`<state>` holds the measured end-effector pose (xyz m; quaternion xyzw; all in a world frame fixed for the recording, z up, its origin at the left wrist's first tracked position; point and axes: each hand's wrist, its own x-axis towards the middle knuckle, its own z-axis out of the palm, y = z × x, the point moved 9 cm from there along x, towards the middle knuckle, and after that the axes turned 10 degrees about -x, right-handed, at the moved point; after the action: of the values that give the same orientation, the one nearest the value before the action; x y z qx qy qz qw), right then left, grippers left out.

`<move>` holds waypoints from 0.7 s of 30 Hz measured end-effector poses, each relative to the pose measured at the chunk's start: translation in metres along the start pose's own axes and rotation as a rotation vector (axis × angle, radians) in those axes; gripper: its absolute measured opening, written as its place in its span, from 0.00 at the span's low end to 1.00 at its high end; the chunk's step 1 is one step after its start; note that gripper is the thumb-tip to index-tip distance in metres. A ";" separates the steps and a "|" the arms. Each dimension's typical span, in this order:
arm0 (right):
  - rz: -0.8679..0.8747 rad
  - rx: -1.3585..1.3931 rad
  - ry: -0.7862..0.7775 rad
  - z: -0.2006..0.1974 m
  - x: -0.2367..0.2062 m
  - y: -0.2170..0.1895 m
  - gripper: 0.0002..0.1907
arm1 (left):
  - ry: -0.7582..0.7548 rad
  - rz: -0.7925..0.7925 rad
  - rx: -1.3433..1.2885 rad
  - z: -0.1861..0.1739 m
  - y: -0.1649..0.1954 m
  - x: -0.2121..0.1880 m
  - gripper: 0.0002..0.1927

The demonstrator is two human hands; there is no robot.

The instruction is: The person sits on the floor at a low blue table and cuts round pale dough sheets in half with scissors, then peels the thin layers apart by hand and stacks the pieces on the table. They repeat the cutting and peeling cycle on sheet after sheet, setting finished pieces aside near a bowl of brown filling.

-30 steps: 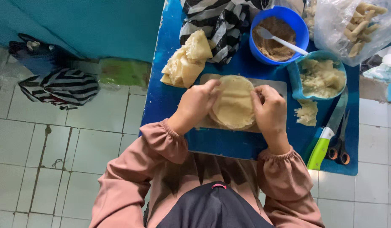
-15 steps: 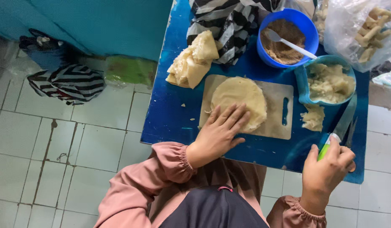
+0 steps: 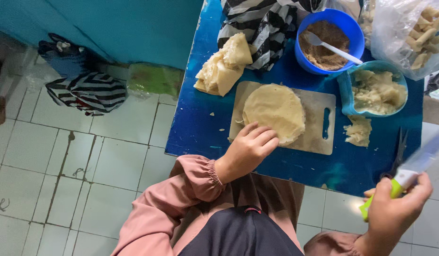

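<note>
Seen from the head camera, looking straight down: a person in a pink long-sleeved top stands at a blue table [image 3: 191, 123] set over a white tiled floor [image 3: 77, 161].

The left hand [image 3: 250, 149] lies flat, fingers spread a little and holding nothing, with its fingertips pressing the near edge of a round, pale flat sheet of dough [image 3: 275, 112]. That dough disc sits on a light cutting board [image 3: 319, 118] in the middle of the table.

The right hand [image 3: 395, 213] is off the table's near right corner, fingers curled tight around the green and white handle of a knife [image 3: 409, 173]. The blade is blurred and points up and away from the body, towards the table.

Behind the board lies a stack of folded dough pieces [image 3: 224, 66], a striped cloth [image 3: 262, 23], a blue bowl [image 3: 345, 21] of brown filling with a white spoon [image 3: 331, 45], a teal container [image 3: 347, 95] of pale scraps, and a clear bag [image 3: 414, 33] of rolled sticks. A pair of scissors [image 3: 398, 151] rests near the table's right edge.

Risks, as I judge them: the left fingertips rest on the very dough a blade would cut, so a stroke close to that edge could nick them. The thin disc could also tear or slide if pressed unevenly. The knife, swung in from the side, might knock the scissors off the edge.
</note>
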<state>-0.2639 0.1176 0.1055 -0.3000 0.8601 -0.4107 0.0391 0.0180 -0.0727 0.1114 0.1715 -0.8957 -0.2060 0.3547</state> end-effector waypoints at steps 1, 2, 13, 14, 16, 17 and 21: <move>-0.005 0.080 -0.008 0.000 -0.011 -0.020 0.28 | -0.006 0.007 -0.005 0.000 0.002 0.001 0.09; -0.008 0.160 -0.014 0.004 -0.022 -0.040 0.28 | 0.004 0.019 -0.020 -0.002 0.004 0.001 0.09; -0.445 -0.308 -0.619 0.160 -0.051 -0.182 0.34 | 0.394 -0.207 -0.204 -0.089 -0.041 0.019 0.06; -0.491 -0.299 -0.601 0.161 -0.052 -0.187 0.33 | 0.378 -0.201 -0.181 -0.090 -0.046 0.023 0.07; -0.469 -0.362 -0.648 0.165 -0.051 -0.183 0.34 | 0.342 -0.186 -0.141 -0.087 -0.053 0.031 0.08; -0.454 -0.393 -0.664 0.167 -0.050 -0.182 0.34 | 0.322 -0.182 -0.142 -0.082 -0.057 0.036 0.08; -0.433 -0.529 -0.734 0.171 -0.046 -0.175 0.35 | 0.217 -0.170 -0.174 -0.053 -0.070 0.049 0.13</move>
<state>-0.0878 -0.0586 0.1121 -0.5960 0.7823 -0.0444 0.1756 0.0327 -0.1681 0.1397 0.2366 -0.8130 -0.2925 0.4444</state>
